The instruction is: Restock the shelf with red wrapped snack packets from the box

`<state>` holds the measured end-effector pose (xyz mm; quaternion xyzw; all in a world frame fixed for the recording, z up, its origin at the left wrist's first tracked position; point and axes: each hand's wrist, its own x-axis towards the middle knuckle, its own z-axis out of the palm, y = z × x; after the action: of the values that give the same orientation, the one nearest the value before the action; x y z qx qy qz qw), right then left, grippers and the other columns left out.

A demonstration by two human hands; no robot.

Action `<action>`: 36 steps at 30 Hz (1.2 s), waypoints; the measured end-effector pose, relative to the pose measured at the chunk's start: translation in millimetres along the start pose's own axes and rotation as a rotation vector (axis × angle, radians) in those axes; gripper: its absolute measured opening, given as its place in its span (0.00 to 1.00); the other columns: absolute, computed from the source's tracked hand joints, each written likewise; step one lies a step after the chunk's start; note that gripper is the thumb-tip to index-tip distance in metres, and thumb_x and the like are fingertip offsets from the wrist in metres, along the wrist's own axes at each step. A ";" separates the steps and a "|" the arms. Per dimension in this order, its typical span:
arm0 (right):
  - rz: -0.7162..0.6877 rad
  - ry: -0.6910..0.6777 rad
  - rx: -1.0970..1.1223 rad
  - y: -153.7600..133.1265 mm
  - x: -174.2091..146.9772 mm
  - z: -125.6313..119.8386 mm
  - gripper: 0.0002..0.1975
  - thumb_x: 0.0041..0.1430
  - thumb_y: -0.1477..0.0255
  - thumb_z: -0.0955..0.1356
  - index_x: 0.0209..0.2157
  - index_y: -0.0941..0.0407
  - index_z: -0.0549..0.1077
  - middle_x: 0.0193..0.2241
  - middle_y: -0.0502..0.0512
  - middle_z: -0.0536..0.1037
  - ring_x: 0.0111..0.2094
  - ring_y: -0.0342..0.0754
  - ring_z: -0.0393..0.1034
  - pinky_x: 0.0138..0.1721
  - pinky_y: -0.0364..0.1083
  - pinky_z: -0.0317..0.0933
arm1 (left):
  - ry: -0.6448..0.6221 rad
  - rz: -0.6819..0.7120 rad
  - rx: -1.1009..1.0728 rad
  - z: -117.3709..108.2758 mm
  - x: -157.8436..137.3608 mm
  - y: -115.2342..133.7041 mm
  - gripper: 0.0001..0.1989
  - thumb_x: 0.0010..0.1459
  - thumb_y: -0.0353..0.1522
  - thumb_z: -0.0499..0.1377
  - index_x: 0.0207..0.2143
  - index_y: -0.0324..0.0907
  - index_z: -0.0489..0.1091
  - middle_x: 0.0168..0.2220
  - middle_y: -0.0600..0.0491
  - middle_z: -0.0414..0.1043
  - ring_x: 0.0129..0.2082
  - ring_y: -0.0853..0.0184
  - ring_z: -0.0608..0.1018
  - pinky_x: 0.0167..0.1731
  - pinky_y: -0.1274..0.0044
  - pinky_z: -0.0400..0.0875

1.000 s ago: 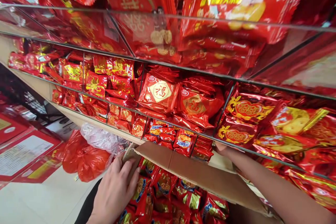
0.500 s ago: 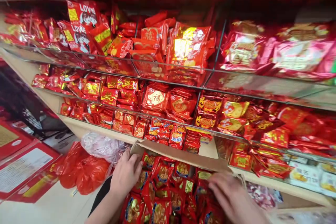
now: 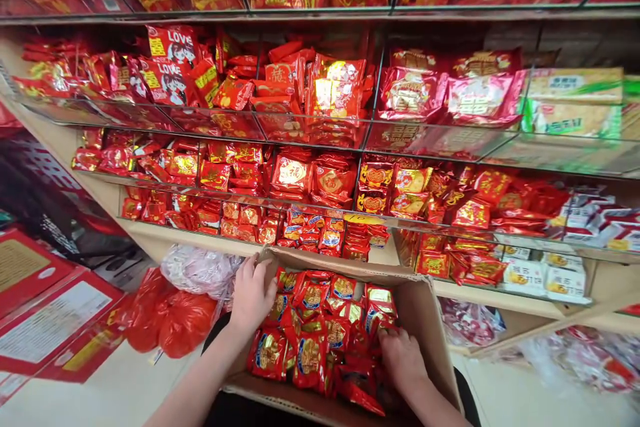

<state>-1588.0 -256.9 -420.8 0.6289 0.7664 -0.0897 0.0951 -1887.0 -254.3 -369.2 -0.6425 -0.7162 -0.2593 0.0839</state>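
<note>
An open cardboard box stands between my knees, holding several red snack packets with gold and blue labels. My left hand is closed over the rim at the box's far left corner, its fingers bent over the edge. Inside the box, my right hand is closed at the right side of the pile, fingers curled down onto a red packet. Its fingertips are partly hidden among the wrappers.
Shelves with clear front guards rise just beyond the box, filled with red packets. Tied red plastic bags and a whitish bag lie at left, near red cartons. More bagged goods sit lower right.
My right hand has moved from above the box's right side down into the packets. The view has shifted, showing more of the box. My left hand stays on the rim.
</note>
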 end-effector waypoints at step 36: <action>0.294 0.541 1.588 -50.1 -18.2 -21.5 0.22 0.53 0.52 0.57 0.29 0.57 0.65 0.23 0.52 0.71 0.24 0.44 0.64 0.24 0.41 0.58 | -0.189 -0.600 -1.300 14.2 -46.5 142.7 0.19 0.50 0.45 0.52 0.18 0.40 0.58 0.18 0.59 0.56 0.20 0.74 0.59 0.21 0.82 0.56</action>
<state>-1634.3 -278.3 -394.5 0.6021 0.3830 -0.4338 -0.5500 -1739.0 -282.6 -364.8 -0.3580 -0.5668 -0.5881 -0.4523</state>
